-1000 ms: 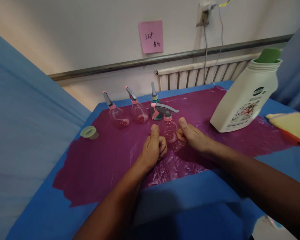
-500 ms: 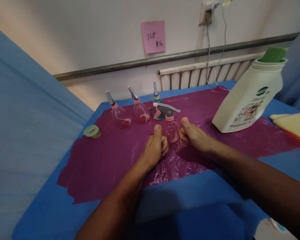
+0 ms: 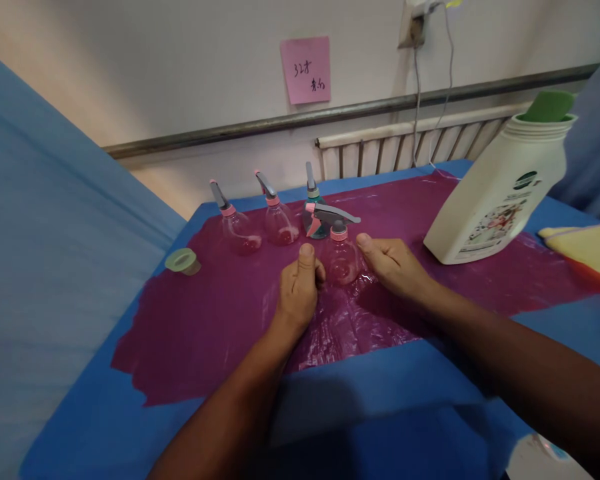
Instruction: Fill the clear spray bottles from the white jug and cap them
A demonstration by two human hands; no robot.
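Observation:
A clear spray bottle point(image 3: 343, 260) with a pink collar and a grey-and-pink trigger head stands upright between my hands. My left hand point(image 3: 299, 290) is just left of it, fingers curled in and thumb pointing up, with no object visible in it. My right hand point(image 3: 393, 263) is close to the bottle's right side, its fingers curled under and its thumb at the bottle's edge; I cannot tell if it touches. Behind are a teal spray bottle point(image 3: 320, 230), partly hidden, and two more clear spray bottles point(image 3: 281, 227) point(image 3: 241, 233), each with pinkish contents low down.
A purple plastic sheet point(image 3: 205, 333) covers much of the blue table point(image 3: 380, 380). A large cream detergent bottle point(image 3: 500, 193) with a green piece in its mouth stands at right, near a yellow cloth point(image 3: 585, 250). At left lies a small translucent cup point(image 3: 184, 261). A blue curtain point(image 3: 55, 233) hangs beside it.
My left hand has moved left, away from the spray bottle. My right hand has shifted slightly, its thumb now tipped further toward the bottle. The bottles stay in place.

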